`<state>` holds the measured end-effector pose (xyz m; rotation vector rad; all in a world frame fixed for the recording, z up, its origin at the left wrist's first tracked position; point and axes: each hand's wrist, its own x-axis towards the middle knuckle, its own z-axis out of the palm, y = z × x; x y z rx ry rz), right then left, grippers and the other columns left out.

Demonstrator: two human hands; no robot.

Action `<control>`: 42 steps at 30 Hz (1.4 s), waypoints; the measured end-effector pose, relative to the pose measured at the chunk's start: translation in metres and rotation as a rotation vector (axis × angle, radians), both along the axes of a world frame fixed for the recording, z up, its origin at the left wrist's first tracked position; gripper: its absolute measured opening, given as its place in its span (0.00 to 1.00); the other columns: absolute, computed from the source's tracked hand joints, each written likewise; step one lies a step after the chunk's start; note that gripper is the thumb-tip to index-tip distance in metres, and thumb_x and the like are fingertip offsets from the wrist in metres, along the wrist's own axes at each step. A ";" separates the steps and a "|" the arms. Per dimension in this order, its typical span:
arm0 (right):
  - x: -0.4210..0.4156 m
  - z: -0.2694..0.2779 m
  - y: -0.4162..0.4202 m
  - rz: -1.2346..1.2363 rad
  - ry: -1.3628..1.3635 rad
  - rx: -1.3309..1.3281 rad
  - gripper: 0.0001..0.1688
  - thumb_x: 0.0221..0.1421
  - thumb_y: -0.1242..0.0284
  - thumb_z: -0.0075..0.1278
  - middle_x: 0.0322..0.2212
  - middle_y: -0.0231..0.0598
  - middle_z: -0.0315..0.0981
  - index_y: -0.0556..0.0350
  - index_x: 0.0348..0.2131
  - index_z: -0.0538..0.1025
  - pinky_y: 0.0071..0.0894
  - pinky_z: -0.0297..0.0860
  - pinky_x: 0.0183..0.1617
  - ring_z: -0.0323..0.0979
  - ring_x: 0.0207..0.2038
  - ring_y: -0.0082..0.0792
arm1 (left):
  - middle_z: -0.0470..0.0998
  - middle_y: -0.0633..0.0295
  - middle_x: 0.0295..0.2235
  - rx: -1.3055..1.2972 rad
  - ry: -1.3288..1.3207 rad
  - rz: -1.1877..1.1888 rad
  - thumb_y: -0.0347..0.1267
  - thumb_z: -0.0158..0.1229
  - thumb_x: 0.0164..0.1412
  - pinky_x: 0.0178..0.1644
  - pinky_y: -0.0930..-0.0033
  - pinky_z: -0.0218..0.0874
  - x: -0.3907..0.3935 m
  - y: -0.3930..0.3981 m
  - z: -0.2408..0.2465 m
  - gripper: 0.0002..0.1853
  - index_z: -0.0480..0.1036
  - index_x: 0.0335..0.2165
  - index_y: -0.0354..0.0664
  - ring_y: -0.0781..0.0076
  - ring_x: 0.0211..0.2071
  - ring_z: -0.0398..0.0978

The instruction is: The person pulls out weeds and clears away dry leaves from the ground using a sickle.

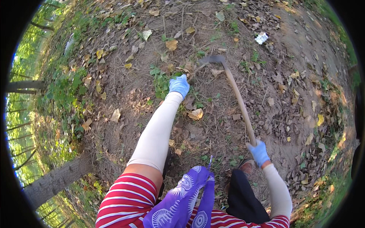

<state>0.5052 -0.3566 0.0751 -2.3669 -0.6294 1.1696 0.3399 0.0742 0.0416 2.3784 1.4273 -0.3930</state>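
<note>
My left hand, in a blue knit glove, is at a clump of green weeds in the middle of the ground; its fingers are partly hidden, so whether it grips stems does not show. In my right hand, also gloved in blue, is the end of the wooden handle of a hoe. The hoe's dark metal blade lies ahead and to the right of my left hand, pointing left, slightly blurred, near dry leaves and soil.
A tree trunk stands at lower left. Leafy plants grow at the left. A crumpled white scrap lies at upper right. A purple patterned scarf hangs before me, and a brown shoe shows below my right hand.
</note>
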 end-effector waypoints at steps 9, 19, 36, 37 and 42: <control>-0.032 -0.009 -0.137 -0.198 -0.067 -0.008 0.17 0.49 0.66 0.62 0.16 0.33 0.68 0.64 0.23 0.75 0.31 0.64 0.25 0.63 0.22 0.20 | 0.80 0.52 0.30 -0.302 -0.216 -0.090 0.46 0.56 0.59 0.36 0.64 0.72 -0.097 -0.111 -0.006 0.22 0.73 0.44 0.40 0.65 0.28 0.78; -0.017 0.047 0.102 0.334 -0.396 0.408 0.18 0.51 0.66 0.60 0.23 0.53 0.75 0.57 0.38 0.73 0.43 0.71 0.31 0.76 0.27 0.52 | 0.78 0.47 0.30 -0.535 -0.233 -0.503 0.44 0.56 0.58 0.38 0.53 0.70 -0.068 -0.218 0.024 0.24 0.68 0.45 0.37 0.50 0.32 0.78; 0.014 0.056 0.101 0.069 -0.442 0.426 0.15 0.50 0.70 0.61 0.23 0.43 0.75 0.61 0.34 0.74 0.32 0.70 0.31 0.72 0.24 0.33 | 0.42 0.50 0.68 0.483 0.341 -0.649 0.33 0.50 0.61 0.70 0.43 0.26 -0.023 0.079 0.014 0.37 0.49 0.66 0.46 0.55 0.70 0.36; 0.012 0.053 0.108 0.082 -0.448 0.447 0.16 0.52 0.68 0.59 0.23 0.43 0.75 0.60 0.37 0.74 0.33 0.70 0.31 0.73 0.24 0.33 | 0.51 0.49 0.65 0.415 0.472 -0.705 0.32 0.49 0.61 0.70 0.44 0.28 -0.016 0.080 0.011 0.30 0.57 0.62 0.45 0.54 0.68 0.45; -0.011 0.076 0.187 0.395 -0.359 0.299 0.25 0.55 0.59 0.56 0.27 0.50 0.77 0.58 0.45 0.72 0.46 0.72 0.36 0.77 0.30 0.49 | 0.81 0.57 0.36 0.193 0.089 -0.523 0.28 0.47 0.61 0.52 0.54 0.64 -0.028 0.052 0.019 0.11 0.74 0.38 0.44 0.55 0.38 0.80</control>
